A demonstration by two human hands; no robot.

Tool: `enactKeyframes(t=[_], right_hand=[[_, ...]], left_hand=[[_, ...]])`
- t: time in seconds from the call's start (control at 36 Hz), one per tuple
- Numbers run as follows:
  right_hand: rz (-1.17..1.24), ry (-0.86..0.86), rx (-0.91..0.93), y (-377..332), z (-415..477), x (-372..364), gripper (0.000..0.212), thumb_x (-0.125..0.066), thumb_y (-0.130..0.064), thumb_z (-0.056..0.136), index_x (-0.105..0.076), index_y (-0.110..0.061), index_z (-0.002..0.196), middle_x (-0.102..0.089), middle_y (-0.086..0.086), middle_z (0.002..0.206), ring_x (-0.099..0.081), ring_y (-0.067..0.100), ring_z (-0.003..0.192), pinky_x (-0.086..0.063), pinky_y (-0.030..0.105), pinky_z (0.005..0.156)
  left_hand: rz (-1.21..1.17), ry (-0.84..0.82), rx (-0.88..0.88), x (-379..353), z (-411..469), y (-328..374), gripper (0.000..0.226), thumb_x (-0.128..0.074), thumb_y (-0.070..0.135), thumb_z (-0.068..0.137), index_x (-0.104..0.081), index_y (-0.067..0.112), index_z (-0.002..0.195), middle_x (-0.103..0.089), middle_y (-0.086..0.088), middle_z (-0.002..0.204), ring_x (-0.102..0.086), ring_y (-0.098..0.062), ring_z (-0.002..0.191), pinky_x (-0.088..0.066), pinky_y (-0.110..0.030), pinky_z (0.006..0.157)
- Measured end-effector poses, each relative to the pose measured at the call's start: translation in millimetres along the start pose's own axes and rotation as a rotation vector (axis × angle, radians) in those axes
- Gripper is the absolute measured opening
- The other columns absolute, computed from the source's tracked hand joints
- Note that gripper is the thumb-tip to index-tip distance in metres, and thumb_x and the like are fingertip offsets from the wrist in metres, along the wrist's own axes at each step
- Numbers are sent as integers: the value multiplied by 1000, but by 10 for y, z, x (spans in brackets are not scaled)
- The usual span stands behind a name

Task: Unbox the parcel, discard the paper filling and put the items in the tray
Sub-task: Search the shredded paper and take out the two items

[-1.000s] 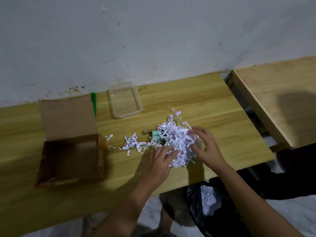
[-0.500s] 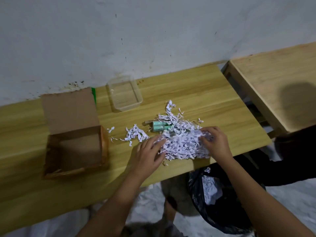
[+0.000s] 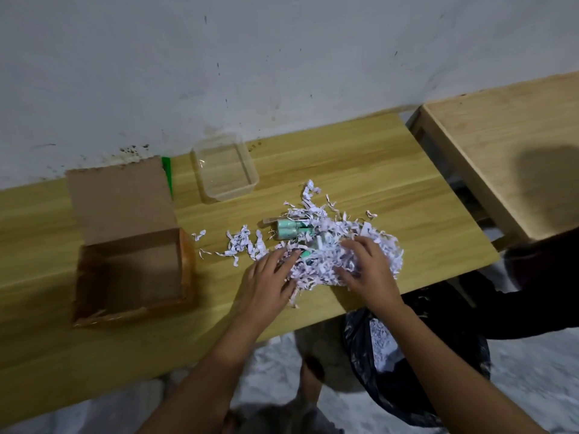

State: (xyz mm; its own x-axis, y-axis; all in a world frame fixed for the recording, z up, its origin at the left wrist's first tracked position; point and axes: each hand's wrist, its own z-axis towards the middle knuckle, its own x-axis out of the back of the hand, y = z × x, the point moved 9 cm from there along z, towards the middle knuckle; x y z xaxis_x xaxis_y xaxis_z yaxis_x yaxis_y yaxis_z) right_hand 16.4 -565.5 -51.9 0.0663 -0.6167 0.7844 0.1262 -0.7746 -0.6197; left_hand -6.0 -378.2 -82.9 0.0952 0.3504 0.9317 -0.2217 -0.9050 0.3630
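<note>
While the cardboard box (image 3: 131, 267) sits open and bare at the left of the table (image 3: 360, 158), both hands lie spread, fingers open, on the heap of shredded paper (image 3: 341, 245) near the front edge: the left hand (image 3: 266, 281) at its left side, the right hand (image 3: 369, 267) on top. Neither grips anything. Pale green bottles (image 3: 288, 230) poke out at the heap's far side, just short of the clear tray (image 3: 250, 183), which holds nothing yet. The paper looks light, springy and apt to scatter, so it is best scooped in loose bunches from underneath toward the black bag (image 3: 407, 386) below the table edge. The bottles look hard and smooth, likely to roll; take each around its body
</note>
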Motion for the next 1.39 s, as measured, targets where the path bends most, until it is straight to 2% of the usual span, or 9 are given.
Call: enactKeyframes(t=[0.17,0.31,0.36,0.47,0.53,0.75,1.03,1.25,1.39], right_hand=[[35,82,-190,389,214,263,39,-70,4,71,-63,-6,108,-57,10,111,-56,26,95,-41,26,78],[45,179,-313,542,438,479,43,-61,5,77,-59,-7,118,-55,15,124,-58,28,85,-40,26,73],[61,158,-256,446,525,489,45,-60,3,76,-59,-8,119,-55,14,122,-54,25,66,-41,25,63],[122,135,-28,105,569,479,45,-58,-2,72,-61,-14,116,-55,7,119,-54,21,101,-52,29,78],[126,133,78,-83,529,470,42,-55,-7,71,-63,-14,111,-56,4,115,-50,17,106,-42,14,87],[34,-211,258,-451,496,-33,26,-63,-8,77,-64,-13,103,-56,2,104,-46,9,98,-30,6,82],[3,-380,251,-288,607,-236,37,-71,-25,79,-63,-16,114,-59,2,115,-51,18,109,-45,31,92],[-132,-91,68,-138,787,-37,36,-67,-21,82,-61,-10,116,-60,11,111,-52,28,102,-48,37,84],[-158,-100,7,-88,825,-36,43,-69,-24,80,-59,-8,118,-58,14,113,-50,31,105,-46,38,87]], left_hand=[[12,-2,9,67,16,-119,50,-40,39,87,-41,33,136,-52,4,132,-48,-18,122,-40,-34,96],[-132,71,109,222,53,-230,51,-32,47,82,-57,30,123,-53,8,126,-45,-13,119,-33,-32,97],[-215,136,124,321,97,-233,48,-34,45,82,-60,27,118,-55,6,121,-43,-10,115,-34,-32,95],[-312,297,160,554,287,-213,36,-41,33,86,-65,16,106,-59,-3,109,-49,-17,106,-39,-31,89],[-292,313,170,596,419,-223,27,-48,24,88,-64,15,107,-58,-2,109,-48,-17,104,-40,-32,89],[-257,63,81,444,869,-242,29,-49,21,94,-56,17,122,-55,0,118,-46,-18,112,-37,-34,96],[-364,-71,108,285,874,-386,33,-46,29,96,-55,18,126,-57,-4,119,-50,-20,113,-40,-36,97],[-448,219,405,390,630,-699,31,-54,27,92,-60,11,118,-60,-9,110,-55,-24,104,-45,-34,91],[-474,267,430,365,516,-685,32,-51,27,93,-59,13,121,-60,-9,109,-57,-24,100,-49,-38,84]])
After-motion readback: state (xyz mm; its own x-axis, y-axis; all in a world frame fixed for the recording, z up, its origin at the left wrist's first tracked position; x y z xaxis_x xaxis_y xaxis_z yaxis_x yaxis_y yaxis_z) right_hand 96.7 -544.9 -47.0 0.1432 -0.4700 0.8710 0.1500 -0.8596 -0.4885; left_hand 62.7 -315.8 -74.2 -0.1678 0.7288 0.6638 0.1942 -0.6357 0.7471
